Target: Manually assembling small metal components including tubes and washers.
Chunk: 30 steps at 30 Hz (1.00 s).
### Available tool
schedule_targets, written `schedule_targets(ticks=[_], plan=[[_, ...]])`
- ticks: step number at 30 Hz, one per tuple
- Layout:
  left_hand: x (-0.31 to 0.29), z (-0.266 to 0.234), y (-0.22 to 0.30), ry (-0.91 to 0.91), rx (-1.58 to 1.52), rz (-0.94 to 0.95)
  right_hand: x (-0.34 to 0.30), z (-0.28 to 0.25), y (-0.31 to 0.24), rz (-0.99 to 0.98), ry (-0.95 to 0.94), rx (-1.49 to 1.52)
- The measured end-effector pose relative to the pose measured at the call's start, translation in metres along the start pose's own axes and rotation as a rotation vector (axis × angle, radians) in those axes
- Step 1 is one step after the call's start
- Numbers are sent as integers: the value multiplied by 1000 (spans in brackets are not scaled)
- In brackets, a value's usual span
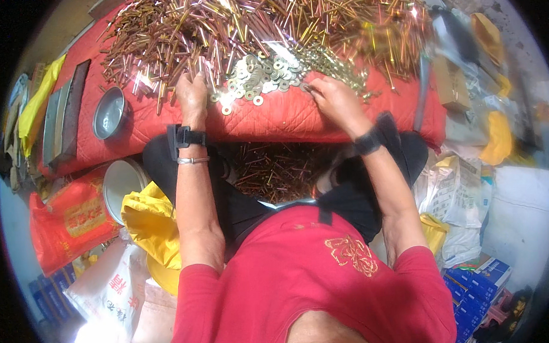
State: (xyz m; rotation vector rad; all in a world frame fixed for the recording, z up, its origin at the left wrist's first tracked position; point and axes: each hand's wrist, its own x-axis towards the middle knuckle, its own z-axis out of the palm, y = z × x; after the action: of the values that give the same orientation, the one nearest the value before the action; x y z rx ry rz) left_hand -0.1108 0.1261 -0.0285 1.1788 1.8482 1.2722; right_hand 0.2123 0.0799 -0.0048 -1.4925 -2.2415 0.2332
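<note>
My left hand (192, 97) rests at the near edge of a big heap of long, brassy, bolt-like metal rods (221, 28). Its fingers are curled in among the rod ends, and what they grip cannot be made out. Between my hands lies a pile of flat silver washers (253, 75), a few strayed toward me on the red quilted cloth (273, 120). My right hand (338, 103) is at the right side of that pile, thumb and fingers pinched together. Any piece in the pinch is too small to name. Small gold-coloured metal pieces (343, 66) lie just beyond it.
A round metal bowl (109, 114) sits on the cloth at left, beside long flat bars (76, 109). Below it are a white bucket (125, 186) and a yellow bag (152, 221). More rods (274, 174) lie between my legs. A cardboard box (451, 83) stands at right.
</note>
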Motion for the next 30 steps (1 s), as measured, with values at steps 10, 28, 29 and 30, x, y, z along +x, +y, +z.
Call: schedule_targets(ticks=[10,28,29,30], plan=[[-54,35,26,-498,-1571,-581,73,-13,-29,-16,-504,-404],[-117,40,49,-861,-910,-493,-18,-44,-24,145,15,901],[-117,39,49,-866,-912,-494,-19,-43,-24,145,0,892],[-117,40,51,-875,-888,-487,-20,-42,-21,145,-14,880]])
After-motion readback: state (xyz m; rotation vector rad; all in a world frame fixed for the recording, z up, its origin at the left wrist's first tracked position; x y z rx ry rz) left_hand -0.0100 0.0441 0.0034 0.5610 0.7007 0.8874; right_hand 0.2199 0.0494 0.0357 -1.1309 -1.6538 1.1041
